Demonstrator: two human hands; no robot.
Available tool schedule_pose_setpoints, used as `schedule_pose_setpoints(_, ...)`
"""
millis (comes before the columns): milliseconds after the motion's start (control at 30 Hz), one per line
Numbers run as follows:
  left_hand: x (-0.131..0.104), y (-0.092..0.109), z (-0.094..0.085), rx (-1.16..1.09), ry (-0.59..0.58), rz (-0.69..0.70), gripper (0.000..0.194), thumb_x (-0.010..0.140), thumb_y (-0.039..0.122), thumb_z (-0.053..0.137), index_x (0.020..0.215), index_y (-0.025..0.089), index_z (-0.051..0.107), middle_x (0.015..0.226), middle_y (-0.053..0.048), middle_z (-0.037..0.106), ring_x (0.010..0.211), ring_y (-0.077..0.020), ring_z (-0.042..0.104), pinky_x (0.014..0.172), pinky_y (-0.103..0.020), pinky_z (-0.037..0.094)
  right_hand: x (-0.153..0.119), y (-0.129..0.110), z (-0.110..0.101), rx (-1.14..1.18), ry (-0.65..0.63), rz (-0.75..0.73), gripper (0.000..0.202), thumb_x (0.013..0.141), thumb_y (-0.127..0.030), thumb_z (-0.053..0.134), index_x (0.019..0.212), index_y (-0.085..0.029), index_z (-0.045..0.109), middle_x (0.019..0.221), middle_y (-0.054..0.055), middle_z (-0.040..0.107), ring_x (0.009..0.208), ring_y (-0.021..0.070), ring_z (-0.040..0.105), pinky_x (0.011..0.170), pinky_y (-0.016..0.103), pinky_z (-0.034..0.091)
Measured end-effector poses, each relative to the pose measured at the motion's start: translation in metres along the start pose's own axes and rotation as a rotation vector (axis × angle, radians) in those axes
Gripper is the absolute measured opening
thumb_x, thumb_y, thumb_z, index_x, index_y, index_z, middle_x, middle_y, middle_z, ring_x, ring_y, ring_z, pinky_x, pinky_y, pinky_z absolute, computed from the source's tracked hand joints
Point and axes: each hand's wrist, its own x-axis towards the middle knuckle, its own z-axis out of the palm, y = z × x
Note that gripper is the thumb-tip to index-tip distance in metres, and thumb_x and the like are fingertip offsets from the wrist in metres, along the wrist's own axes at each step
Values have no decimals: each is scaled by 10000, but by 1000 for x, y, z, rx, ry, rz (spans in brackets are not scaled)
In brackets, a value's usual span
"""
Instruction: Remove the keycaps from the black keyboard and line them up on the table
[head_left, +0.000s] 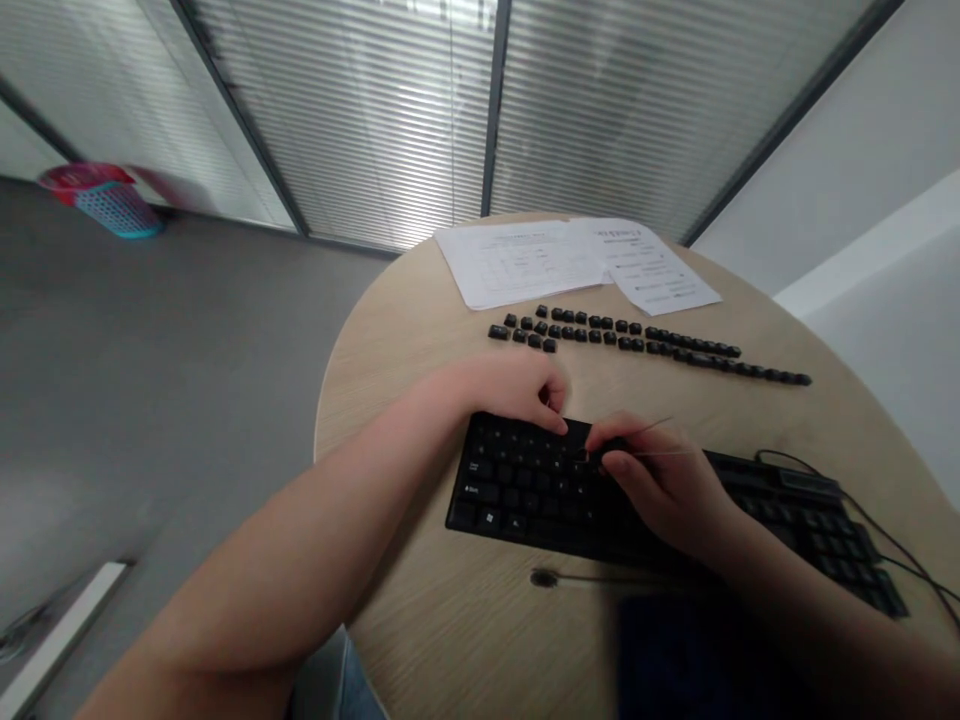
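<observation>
A black keyboard [517, 500] lies on the round wooden table, some of its upper keys apparently without caps. My left hand [517, 385] rests at its top edge, fingers curled and a fingertip pressed on the edge. Over the middle of the keyboard, my right hand [667, 485] pinches a small black tool with thin wires, which looks like a wire keycap puller [616, 449]. Its tip is down at the keys, but whether it grips a cap I cannot tell. Removed black keycaps [581, 334] stand in rows beyond the keyboard.
Printed sheets [525, 265] lie at the table's [390, 350] far side. A thin rod with a dark blurred end [544, 578] is in front of the keyboard. Cables [862, 495] run off right. A red and blue basket [112, 205] stands on the floor by the blinds.
</observation>
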Motion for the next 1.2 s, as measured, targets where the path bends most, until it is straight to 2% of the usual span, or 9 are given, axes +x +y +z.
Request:
schedule_pose_setpoints(133, 1, 0, 0, 7, 1, 4, 200, 837, 402, 755, 848, 207, 797, 784, -8, 761, 659, -131, 597, 616, -281, 387, 3, -3, 0, -7, -16, 8, 174, 1026, -314, 567, 963, -220, 699, 668, -22, 674, 517, 133, 589, 545, 258, 442)
schedule_pose_setpoints(467, 3, -3, 3, -2, 15, 2, 213, 827, 413, 754, 821, 204, 792, 748, -4, 751, 634, -127, 584, 599, -278, 375, 9, -8, -1, 79, -99, 106, 221, 1052, -320, 521, 956, -224, 696, 698, -2, 672, 619, 162, 639, 622, 277, 493)
schedule_pose_setpoints(700, 4, -4, 4, 3, 36, -2, 208, 819, 411, 762, 830, 209, 806, 764, -8, 759, 646, -130, 587, 601, -281, 369, 11, -15, 0, -15, -113, 21, 197, 1049, -297, 519, 956, -216, 673, 720, -4, 676, 615, 151, 622, 660, 275, 509)
schedule_pose_setpoints(933, 5, -5, 5, 17, 35, 20, 228, 834, 419, 745, 826, 199, 801, 764, -14, 756, 645, -128, 581, 603, -279, 368, 5, -12, 8, -68, -102, -32, 190, 1045, -342, 554, 938, -223, 656, 831, 42, 735, 728, 187, 684, 723, 299, 544)
schedule_pose_setpoints(1033, 2, -3, 2, 1, 5, 25, 238, 842, 424, 733, 852, 198, 805, 774, -17, 756, 660, -131, 589, 610, -273, 377, 2, -6, 11, -74, -68, -26, 120, 1017, -326, 595, 981, -230, 657, 859, 46, 748, 743, 194, 687, 736, 311, 550)
schedule_pose_setpoints(1200, -6, 1, -5, -40, -126, 23, 298, 781, 388, 771, 1024, 220, 811, 853, -4, 764, 744, -153, 629, 642, -263, 412, 0, 2, 12, -64, 33, 19, 127, 1011, -330, 590, 971, -233, 661, 813, 30, 735, 696, 190, 673, 669, 298, 518)
